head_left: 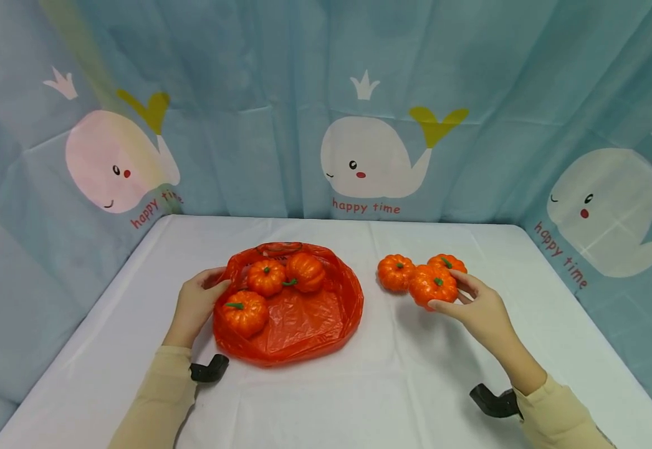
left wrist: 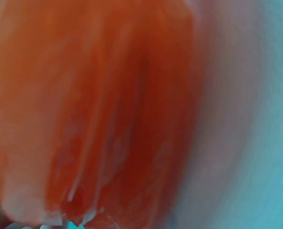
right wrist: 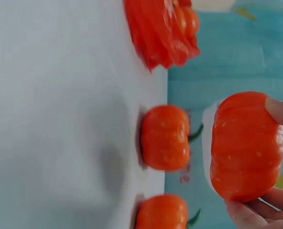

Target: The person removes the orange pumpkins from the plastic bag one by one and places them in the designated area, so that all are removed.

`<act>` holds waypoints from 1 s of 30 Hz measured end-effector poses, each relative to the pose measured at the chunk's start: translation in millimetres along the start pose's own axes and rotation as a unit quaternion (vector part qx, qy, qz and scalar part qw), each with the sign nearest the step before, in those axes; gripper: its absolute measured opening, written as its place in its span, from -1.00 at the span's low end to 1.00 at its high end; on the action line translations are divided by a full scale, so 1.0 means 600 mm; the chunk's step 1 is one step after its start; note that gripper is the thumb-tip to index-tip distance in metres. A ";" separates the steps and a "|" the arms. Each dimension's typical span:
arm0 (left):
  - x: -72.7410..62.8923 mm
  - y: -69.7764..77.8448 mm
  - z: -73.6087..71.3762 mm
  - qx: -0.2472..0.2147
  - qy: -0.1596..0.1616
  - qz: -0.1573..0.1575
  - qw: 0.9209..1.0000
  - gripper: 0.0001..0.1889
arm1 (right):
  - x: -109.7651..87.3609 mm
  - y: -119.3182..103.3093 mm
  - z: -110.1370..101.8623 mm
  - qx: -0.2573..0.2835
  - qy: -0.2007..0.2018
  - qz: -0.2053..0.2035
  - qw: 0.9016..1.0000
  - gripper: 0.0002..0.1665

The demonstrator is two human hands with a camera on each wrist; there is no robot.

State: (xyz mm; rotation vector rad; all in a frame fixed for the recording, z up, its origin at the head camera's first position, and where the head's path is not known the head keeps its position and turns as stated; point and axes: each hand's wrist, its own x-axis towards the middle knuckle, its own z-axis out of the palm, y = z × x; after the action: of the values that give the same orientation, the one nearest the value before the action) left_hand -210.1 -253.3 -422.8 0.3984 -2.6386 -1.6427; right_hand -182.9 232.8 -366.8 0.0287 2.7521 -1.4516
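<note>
A small orange pumpkin (head_left: 432,288) with a green stem is held between the thumb and fingers of my right hand (head_left: 480,308). The right wrist view shows this pumpkin (right wrist: 248,145) raised off the table, its shadow on the cloth below. My left hand (head_left: 196,305) grips the left rim of a red plastic bag (head_left: 303,324), which lies with its mouth spread wide. Three pumpkins (head_left: 245,313) sit inside, toward its left and back. In the left wrist view the red bag (left wrist: 117,114) fills most of the frame, blurred.
Two more pumpkins, one on the left (head_left: 396,272) and one behind the held one (head_left: 447,262), stand on the white-covered table (head_left: 326,405). A blue curtain (head_left: 281,156) with whale prints hangs along the back and sides. Black wrist mounts (head_left: 494,401) stick out beside both sleeves.
</note>
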 end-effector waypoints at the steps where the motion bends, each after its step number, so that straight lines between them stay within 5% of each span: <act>1: 0.000 0.000 0.000 0.000 0.000 0.001 1.000 -0.46 | 0.000 0.003 -0.005 -0.001 0.004 0.003 1.000 0.06; 16: 0.000 0.001 -0.002 0.006 0.001 0.003 1.000 -0.46 | 0.010 0.049 -0.066 -0.043 0.065 0.047 0.996 0.09; 30: 0.001 0.001 0.002 0.006 -0.001 -0.003 1.000 -0.46 | 0.046 0.097 -0.103 -0.022 0.109 0.110 0.988 0.13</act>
State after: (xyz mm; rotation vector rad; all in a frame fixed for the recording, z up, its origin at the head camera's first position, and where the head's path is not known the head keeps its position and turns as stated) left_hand -211.1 -252.1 -422.8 0.4054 -2.6523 -1.6296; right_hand -209.6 317.0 -380.8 0.5027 2.8319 -1.4052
